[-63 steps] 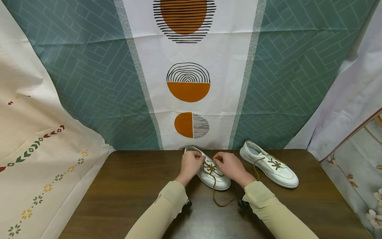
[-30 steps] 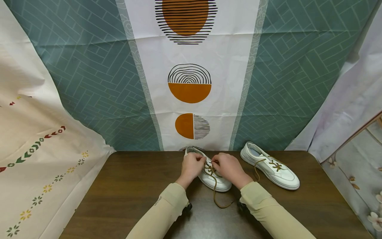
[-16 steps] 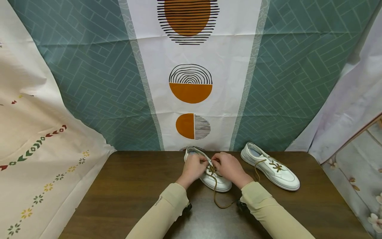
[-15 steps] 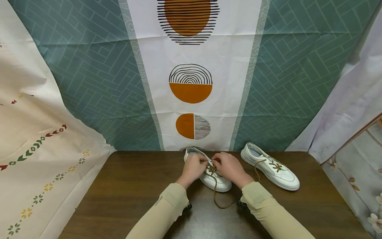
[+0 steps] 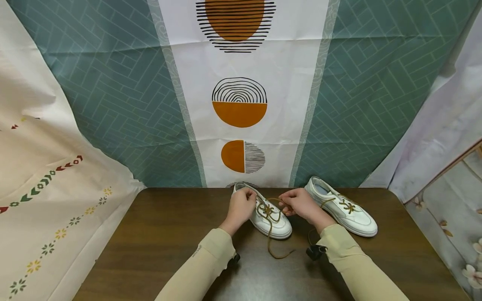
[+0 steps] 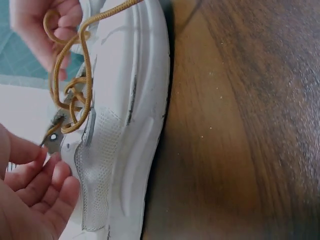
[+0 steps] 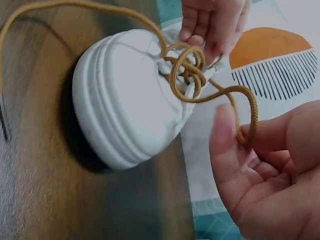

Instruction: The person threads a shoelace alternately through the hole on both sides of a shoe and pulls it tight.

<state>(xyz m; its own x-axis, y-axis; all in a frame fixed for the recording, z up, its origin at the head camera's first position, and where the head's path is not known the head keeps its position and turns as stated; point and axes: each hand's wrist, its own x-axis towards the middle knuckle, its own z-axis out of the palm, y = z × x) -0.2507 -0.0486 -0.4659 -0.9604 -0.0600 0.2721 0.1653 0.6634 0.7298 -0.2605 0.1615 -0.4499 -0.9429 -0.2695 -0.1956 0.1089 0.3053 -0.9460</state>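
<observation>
A white shoe (image 5: pixel 278 229) stands on the table, toe toward me, with a brown lace (image 5: pixel 268 239) crossed over its tongue. At the shoe's upper eyelets, my left hand (image 5: pixel 239 207) pinches the dark tip of the lace between thumb and finger; the left wrist view shows this tip by an eyelet (image 6: pixel 53 137). Just right of the shoe, my right hand (image 5: pixel 301 204) pinches a length of lace, which bends in a loop (image 7: pixel 250 110) back to the eyelets. The other lace end trails past the toe onto the table. Part of the shoe's opening is hidden by my left hand.
A second white shoe (image 5: pixel 355 217), also with a brown lace, stands to the right, close behind my right hand. The brown wooden table (image 5: pixel 158 234) ends at a patterned cloth backdrop (image 5: pixel 241 125). Light curtains (image 5: pixel 56 209) hang at both sides.
My right hand has moved right, away from the eyelets, and a length of lace now spans from the shoe to it. My left hand stays near the upper eyelets.
</observation>
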